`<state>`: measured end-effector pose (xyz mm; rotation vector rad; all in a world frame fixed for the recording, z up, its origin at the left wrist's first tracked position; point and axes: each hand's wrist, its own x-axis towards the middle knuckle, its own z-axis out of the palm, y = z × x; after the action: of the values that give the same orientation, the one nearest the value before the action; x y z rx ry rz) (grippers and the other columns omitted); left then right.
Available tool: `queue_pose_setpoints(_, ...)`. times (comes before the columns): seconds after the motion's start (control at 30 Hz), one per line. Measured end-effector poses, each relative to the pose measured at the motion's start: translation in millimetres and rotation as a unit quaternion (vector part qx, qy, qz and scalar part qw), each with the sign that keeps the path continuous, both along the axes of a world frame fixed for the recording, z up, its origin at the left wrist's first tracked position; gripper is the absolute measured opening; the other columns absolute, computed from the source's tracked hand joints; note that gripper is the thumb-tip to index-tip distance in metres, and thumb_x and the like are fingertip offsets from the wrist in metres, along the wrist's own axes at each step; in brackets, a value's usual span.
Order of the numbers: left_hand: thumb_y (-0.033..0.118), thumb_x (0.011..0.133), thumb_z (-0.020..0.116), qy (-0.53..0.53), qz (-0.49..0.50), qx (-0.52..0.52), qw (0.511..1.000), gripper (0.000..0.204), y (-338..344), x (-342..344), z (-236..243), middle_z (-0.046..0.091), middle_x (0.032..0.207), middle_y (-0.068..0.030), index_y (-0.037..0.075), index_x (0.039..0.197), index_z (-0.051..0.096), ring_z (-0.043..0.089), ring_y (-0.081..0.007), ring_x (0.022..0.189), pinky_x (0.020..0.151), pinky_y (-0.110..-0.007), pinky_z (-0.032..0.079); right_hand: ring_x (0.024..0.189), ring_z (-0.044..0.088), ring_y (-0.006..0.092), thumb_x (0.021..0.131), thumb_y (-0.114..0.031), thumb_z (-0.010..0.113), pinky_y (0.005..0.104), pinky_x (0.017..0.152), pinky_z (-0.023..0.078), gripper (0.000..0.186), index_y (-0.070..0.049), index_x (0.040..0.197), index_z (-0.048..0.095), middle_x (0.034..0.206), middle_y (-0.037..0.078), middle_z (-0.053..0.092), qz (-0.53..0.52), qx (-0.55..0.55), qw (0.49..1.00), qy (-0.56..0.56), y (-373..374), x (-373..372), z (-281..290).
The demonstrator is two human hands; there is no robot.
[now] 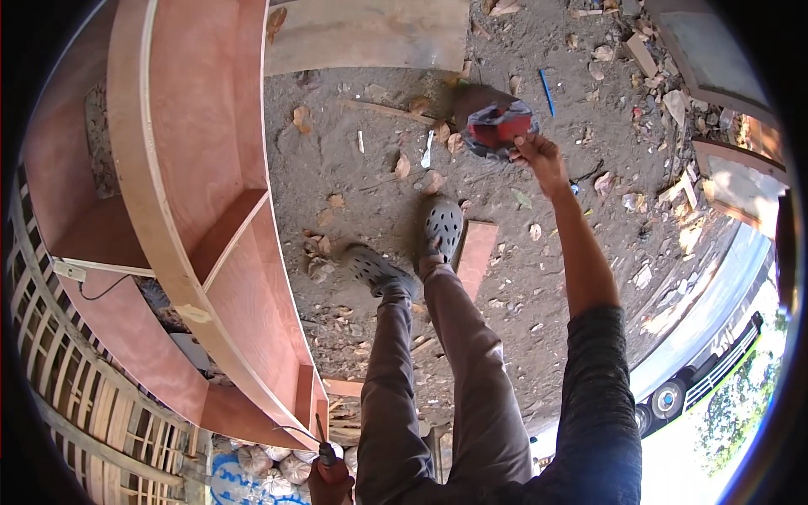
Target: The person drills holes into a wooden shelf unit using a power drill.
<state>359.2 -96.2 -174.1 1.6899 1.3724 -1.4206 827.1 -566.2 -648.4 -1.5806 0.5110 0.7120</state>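
Observation:
My right hand (539, 160) is stretched out over the dirt ground, its fingers closed on the edge of a crumpled grey and red cloth-like item (498, 128). Motion blur hides what kind of thing it is. Low in the picture, my left hand (328, 490) grips a red-handled screwdriver (332, 468), its thin shaft pointing up beside the end of a long wooden cabinet frame (202, 168). Part of that hand is cut off by the lower edge.
A plywood board (370, 35) lies at the far side. By my shoe (443, 223) is a reddish wood offcut (477, 257). Dry leaves, scraps and a blue pen-like stick (547, 93) litter the ground. Framed panels (715, 59) lean at right; slatted bamboo (93, 404) stands at left.

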Motion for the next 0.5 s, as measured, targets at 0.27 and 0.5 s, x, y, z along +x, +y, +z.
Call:
queue_pose_setpoints(0.27, 0.010, 0.063, 0.086, -0.196, 0.066, 0.066, 0.976, 0.057, -9.5, -36.1, 90.4, 0.068, 0.093, -0.0037, 0.008, 0.114, 0.061, 0.067, -0.0168, 0.082, 0.074, -0.037, 0.058, 0.083, 0.066, 0.0102, 0.102, -0.014, 0.066, 0.0256, 0.075, 0.054, 0.008, -0.009, 0.106, 0.070, 0.093, 0.000, 0.070, -0.118, 0.323, 0.937, 0.067, 119.2, -11.5, 234.9)
queue_pose_setpoints(0.5, 0.013, 0.059, 0.092, -0.337, 0.370, 0.125, 0.857, 0.078, -48.3, -154.7, 204.5, 0.070, 0.109, -0.0039, 0.007, 0.129, 0.058, 0.067, -0.0172, 0.098, 0.088, -0.036, 0.057, 0.081, 0.065, 0.0118, 0.101, -0.015, 0.068, 0.0256, 0.071, 0.054, 0.008, -0.007, 0.104, 0.068, 0.094, 0.002, 0.068, 0.071, 0.335, 0.934, 0.103, 225.3, -85.9, 503.2)
